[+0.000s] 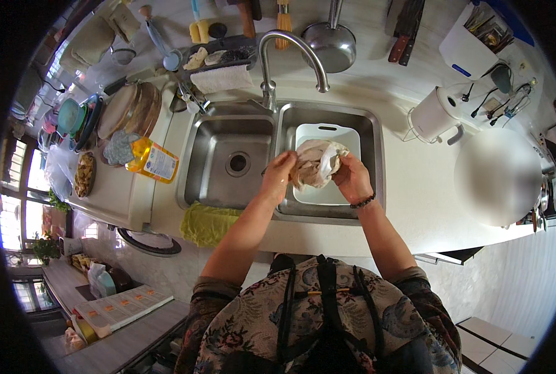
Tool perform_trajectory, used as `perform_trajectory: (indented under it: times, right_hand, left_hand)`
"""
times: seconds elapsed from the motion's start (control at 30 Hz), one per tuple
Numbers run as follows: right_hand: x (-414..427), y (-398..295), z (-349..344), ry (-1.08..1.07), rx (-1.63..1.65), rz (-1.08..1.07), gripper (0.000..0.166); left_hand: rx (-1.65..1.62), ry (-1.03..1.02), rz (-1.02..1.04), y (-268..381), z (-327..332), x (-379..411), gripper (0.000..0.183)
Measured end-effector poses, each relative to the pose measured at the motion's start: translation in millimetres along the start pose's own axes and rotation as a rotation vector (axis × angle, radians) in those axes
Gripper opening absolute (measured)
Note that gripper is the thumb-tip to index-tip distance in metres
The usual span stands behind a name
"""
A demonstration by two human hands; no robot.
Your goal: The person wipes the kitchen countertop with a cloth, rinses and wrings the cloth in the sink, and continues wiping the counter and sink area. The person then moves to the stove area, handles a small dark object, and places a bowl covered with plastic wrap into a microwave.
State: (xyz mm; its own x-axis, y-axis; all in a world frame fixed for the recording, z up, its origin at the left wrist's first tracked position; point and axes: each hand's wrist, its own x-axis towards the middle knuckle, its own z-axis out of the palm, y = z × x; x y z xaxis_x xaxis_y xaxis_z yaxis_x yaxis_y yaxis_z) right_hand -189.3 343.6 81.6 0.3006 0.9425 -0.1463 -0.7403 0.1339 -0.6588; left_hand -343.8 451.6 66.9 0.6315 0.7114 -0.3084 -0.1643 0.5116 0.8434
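Between my two hands I hold a crumpled, beige and white cloth [316, 161] over the right bowl of the steel double sink. My left hand [279, 174] grips its left edge. My right hand [353, 177], with a dark beaded bracelet at the wrist, pinches the right edge near a white strip. Below the cloth a white plastic basin [324, 196] stands in the right sink bowl [374, 140]; the cloth hides its middle. The left sink bowl [208, 163] shows a drain. A curved steel faucet [269, 70] rises behind, its spout above the right bowl's back edge.
An orange bottle of liquid [159, 161] lies left of the sink, by a grey cloth [120, 148]. A yellow-green cloth [208, 224] drapes over the front counter edge. A white kettle [432, 114] stands to the right. A saucepan [329, 46] and knives [404, 37] hang behind.
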Motion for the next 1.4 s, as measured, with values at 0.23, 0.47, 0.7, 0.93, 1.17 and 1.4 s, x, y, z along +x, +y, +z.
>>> perform_trajectory:
  times: [0.23,0.47,0.7,0.93,1.17,1.4]
  right_hand:
    - [-2,-15,-4,0.003,-0.192,0.018,0.025]
    - [-2,-53,38,-0.249,-0.294,0.042,0.035]
    - [9,-65,61,-0.291,-0.804,0.051,0.025]
    - [-14,-101,97,-0.046,-0.533,-0.116,0.013]
    - [-36,-129,109,-0.115,-0.447,-0.166,0.022]
    - [-2,15,87,-0.065,0.014,0.213,0.034]
  left_hand:
    - [0.127,-0.133,0.263,20,11,-5,0.023]
    - [0.367,-0.225,0.344,62,30,-16,0.018]
    - [0.578,-0.292,0.465,82,47,-17,0.034]
    - [0.941,-0.412,-0.016,55,-4,-13,0.041]
    - [0.064,-0.365,0.163,8,-64,0,0.028]
    - [-0.303,-0.368,0.475,-28,16,0,0.045]
